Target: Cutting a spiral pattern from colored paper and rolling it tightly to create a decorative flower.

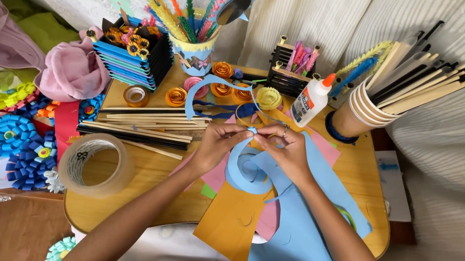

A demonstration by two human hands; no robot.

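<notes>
Head view shows, at centre frame, the left hand (217, 142) and the right hand (285, 147) meeting fingertip to fingertip, both pinched narrowly on the inner end of a light-blue spiral-cut paper strip (242, 175) whose loose coil hangs just below over pink, orange and blue paper sheets (232, 219) on the round wooden table (139, 195). For a tight, even roll, it is judged best to keep the pinch small, turn the strip edge-on-edge, and let the coil feed freely. A white glue bottle with orange cap (311, 100) stands near, upper right of centre; finished rolled paper roses (223, 80) lie above the hands.
</notes>
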